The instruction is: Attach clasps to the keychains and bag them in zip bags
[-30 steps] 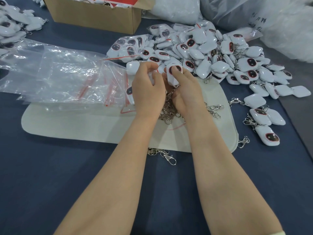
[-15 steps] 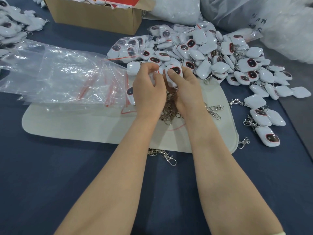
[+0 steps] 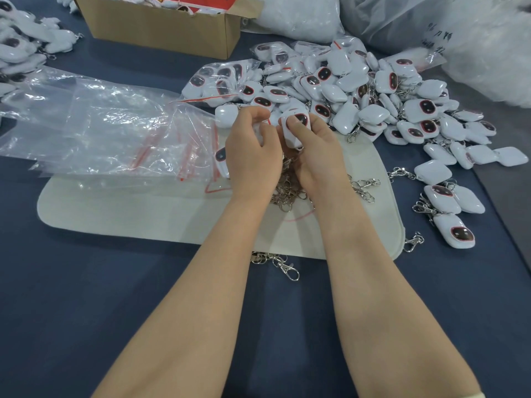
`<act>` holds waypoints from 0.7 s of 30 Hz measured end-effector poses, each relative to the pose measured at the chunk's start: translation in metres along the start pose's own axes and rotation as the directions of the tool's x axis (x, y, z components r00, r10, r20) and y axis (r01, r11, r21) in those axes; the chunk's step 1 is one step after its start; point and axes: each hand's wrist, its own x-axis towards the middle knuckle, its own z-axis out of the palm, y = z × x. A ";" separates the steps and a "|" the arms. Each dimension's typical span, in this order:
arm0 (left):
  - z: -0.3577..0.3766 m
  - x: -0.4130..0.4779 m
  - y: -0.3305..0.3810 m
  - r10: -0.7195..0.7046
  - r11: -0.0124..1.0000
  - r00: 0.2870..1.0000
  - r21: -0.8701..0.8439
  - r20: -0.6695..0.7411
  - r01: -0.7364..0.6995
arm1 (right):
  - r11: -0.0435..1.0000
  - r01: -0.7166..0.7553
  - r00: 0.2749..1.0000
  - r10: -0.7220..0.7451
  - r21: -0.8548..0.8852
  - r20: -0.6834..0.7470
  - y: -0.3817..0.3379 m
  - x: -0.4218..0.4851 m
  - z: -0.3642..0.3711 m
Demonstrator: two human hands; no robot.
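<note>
Keychain, white with a dark red-rimmed window, pinched in the right hand above the pale mat, thumb laid across its face. Left hand curled closed just beside it, fingertips meeting at the keychain's edge; whether it grips a clasp cannot be told. Loose clasps lie heaped on the mat beneath both wrists. Unfinished keychains form a pile beyond the hands; empty zip bags lie to the left on the tabletop. For a clean attachment, the right hand should probably hold the body steady with its loop exposed, while the left hand opens the clasp gate fully before hooking, lest it snag neighbouring chains
</note>
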 end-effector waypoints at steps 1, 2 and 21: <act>0.000 0.000 0.000 -0.001 1.000 1.000 -0.002 0.001 0.001 | 1.000 0.015 1.000 -0.015 -0.009 0.014 0.000 0.000 0.000; 0.000 0.000 0.000 -0.001 1.000 1.000 -0.003 0.001 0.001 | 0.999 0.031 0.999 -0.031 -0.016 0.027 0.001 0.000 -0.001; 0.000 0.000 0.000 0.004 1.000 1.000 0.007 0.008 -0.004 | 0.990 0.058 0.997 -0.051 -0.131 0.053 0.004 0.000 -0.003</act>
